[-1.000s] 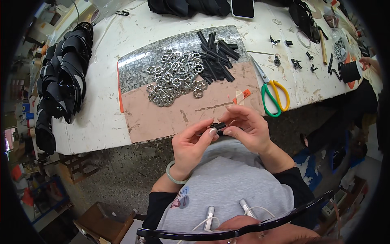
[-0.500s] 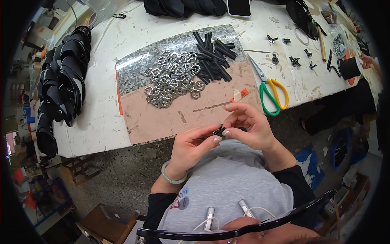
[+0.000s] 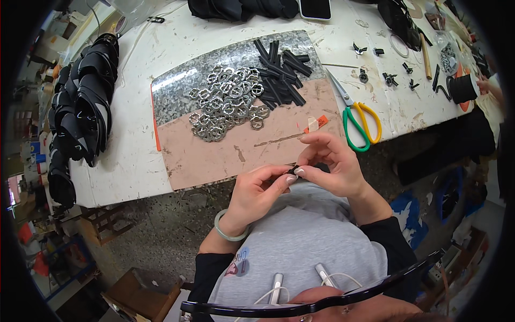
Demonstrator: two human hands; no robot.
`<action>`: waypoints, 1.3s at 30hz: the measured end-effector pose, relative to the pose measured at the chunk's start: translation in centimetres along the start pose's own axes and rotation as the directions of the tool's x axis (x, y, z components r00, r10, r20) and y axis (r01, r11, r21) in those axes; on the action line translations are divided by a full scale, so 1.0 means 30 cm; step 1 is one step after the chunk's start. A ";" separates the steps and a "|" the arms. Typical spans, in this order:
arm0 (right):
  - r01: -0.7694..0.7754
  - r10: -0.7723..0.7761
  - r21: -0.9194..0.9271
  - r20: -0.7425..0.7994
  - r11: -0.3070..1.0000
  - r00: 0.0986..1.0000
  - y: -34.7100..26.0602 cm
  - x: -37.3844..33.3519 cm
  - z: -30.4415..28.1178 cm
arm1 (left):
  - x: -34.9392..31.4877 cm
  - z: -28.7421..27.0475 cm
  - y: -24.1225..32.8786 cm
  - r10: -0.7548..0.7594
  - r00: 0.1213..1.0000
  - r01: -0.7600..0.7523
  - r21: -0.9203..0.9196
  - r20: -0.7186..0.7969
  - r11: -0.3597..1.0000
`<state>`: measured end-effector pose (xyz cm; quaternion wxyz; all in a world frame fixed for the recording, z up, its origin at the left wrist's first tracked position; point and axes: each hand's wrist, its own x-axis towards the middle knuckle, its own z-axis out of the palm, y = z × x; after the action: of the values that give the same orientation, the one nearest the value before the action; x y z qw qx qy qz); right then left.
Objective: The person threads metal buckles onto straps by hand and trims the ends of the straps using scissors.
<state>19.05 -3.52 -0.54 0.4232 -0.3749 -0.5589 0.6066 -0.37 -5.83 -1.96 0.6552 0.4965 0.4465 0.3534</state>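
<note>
At the table's front edge, in front of my body, both hands meet over a small black strip [image 3: 294, 169]. My left hand [image 3: 258, 189] pinches one end between thumb and fingertips. My right hand [image 3: 333, 167] grips the other end between thumb and index finger, its upper fingers curled loosely. Fingers cover most of the strip, so whether a metal piece is joined to it cannot be made out. Beyond my hands, a heap of silver ring-shaped buckles [image 3: 228, 102] lies on a pinkish-grey board [image 3: 201, 161]. Loose black strips [image 3: 281, 75] are piled beside them.
Scissors [image 3: 349, 103] with green and yellow handles lie right of the board. Several small black pieces [image 3: 390, 79] are scattered farther right, near a black spool [image 3: 462, 89] and another person's hand [image 3: 489, 86]. Stacked black fabric pieces [image 3: 91, 102] line the left edge; a phone [image 3: 315, 8] lies at the back.
My fingers have shifted slightly on the black strip, covering more of it. My right hand has turned and moved up a little. The piles on the board look the same.
</note>
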 end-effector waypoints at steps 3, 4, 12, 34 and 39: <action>0.046 -0.081 -0.217 -0.158 0.975 0.984 0.016 0.006 -0.039 | -0.004 0.009 -0.013 -0.058 0.993 0.042 -0.154 -0.103 0.987; 0.086 -0.198 -0.453 -0.207 0.887 0.958 0.026 0.021 -0.094 | -0.006 0.008 -0.013 -0.058 0.992 0.041 -0.158 -0.109 0.987; -0.343 -0.012 -0.831 -0.387 0.438 0.922 -0.009 -0.023 -0.343 | 0.012 0.008 0.018 -0.132 0.980 0.062 -0.402 -0.149 0.913; 0.269 -0.071 -0.874 0.263 0.404 0.962 -0.167 -0.078 -0.189 | 0.006 0.050 0.039 0.001 0.990 -0.043 -0.296 -0.141 0.954; 0.296 -0.069 -0.885 0.291 0.359 0.954 -0.167 -0.068 -0.186 | -0.003 0.042 0.046 0.031 0.991 -0.067 -0.281 -0.132 0.957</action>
<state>25.45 -3.32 3.88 0.1488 -0.4169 -0.8790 0.1772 0.75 -5.99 -0.45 0.6812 0.3847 0.4191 0.4608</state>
